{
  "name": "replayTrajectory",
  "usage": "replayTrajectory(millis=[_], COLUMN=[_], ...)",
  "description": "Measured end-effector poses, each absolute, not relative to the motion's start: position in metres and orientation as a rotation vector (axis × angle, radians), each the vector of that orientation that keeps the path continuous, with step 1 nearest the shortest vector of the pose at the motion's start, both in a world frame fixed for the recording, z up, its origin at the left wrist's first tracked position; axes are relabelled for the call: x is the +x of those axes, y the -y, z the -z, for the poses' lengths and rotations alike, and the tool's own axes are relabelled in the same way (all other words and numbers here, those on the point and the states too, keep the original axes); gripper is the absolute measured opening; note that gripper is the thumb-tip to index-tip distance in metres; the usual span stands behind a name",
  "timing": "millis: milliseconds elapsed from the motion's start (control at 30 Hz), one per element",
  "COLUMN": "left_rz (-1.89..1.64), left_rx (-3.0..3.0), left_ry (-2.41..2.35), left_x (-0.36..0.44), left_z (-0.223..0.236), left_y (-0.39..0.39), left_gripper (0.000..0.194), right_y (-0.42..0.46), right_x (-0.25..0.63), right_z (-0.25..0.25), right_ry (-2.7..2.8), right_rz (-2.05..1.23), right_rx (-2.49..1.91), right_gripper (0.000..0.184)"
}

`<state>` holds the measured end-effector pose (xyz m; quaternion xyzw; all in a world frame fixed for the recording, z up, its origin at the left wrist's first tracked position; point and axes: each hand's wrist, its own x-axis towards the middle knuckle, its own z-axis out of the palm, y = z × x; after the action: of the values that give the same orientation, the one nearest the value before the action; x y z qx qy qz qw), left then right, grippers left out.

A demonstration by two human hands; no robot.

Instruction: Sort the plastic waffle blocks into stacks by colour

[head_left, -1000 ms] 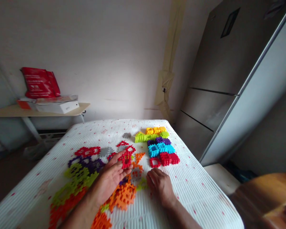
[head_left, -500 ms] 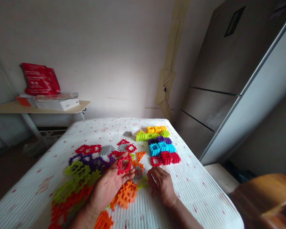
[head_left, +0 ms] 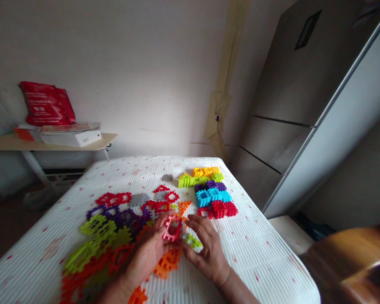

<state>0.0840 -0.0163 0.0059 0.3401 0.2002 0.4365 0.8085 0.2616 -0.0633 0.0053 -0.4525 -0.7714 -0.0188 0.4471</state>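
My left hand (head_left: 150, 249) is closed on a red square interlocking tile (head_left: 172, 228), a frame with notched edges and an open middle, held between thumb and fingers above the table. Just right of it is my right hand (head_left: 207, 249), fingers and thumb apart and turned toward the tile; whether the thumb tip touches it I cannot tell. A green tile (head_left: 194, 241) shows between the right fingers. Beneath the left hand lie orange tiles (head_left: 167, 264), partly hidden. Beyond the right hand stand red stacked tiles (head_left: 220, 209).
Loose purple tiles (head_left: 126, 217), lime tiles (head_left: 98, 226) and grey tiles (head_left: 139, 199) spread across the left. Blue stacks (head_left: 204, 197), lime stacks (head_left: 190, 180) and yellow stacks (head_left: 205, 171) line the right. A refrigerator (head_left: 272, 126) stands beyond the table's right edge.
My right hand has opened from a curled shape and moved left to the red tile. The left hand has brought the tile slightly right and lower, tilting it.
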Motion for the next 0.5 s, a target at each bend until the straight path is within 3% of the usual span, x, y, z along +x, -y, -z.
replayTrajectory(millis=[300,500], left_rz=[-0.879,-0.949], left_rx=[0.781,0.930], left_ry=[-0.431,-0.665], left_x=[0.085,0.085], left_z=[-0.001,0.013], left_y=[0.020,0.001], left_gripper=[0.045,0.082], right_y=[0.062,0.053], right_x=[0.255,0.272], right_z=[-0.008,0.006], right_ry=[1.997,1.846], right_rz=[0.104,0.422], right_rx=[-1.066,-1.387], right_gripper=[0.038,0.027])
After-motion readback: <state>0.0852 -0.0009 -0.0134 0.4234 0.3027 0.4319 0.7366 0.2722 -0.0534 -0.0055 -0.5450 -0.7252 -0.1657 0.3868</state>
